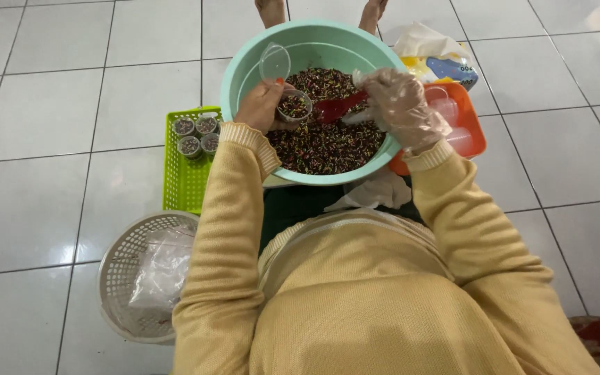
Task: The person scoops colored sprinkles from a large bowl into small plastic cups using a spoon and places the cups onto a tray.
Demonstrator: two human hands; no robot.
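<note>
White floor tiles carry our basin [244, 66]; left hand [262, 105] grips a near-full cup [294, 106]; gloved right hand [398, 104] clasps a spoon [338, 107]; four cups [196, 135] fill the tray's [183, 182] far-left corner; much mix [328, 142] remains.

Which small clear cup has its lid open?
The cup in the left hand, held over the basin; the four in the green basket are closed.

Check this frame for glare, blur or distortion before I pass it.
Head view: soft glare patches on the floor tiles; tile lines bow slightly, wide-angle; gloved right hand and red scoop slightly soft; small cup in the left hand readable.
</note>
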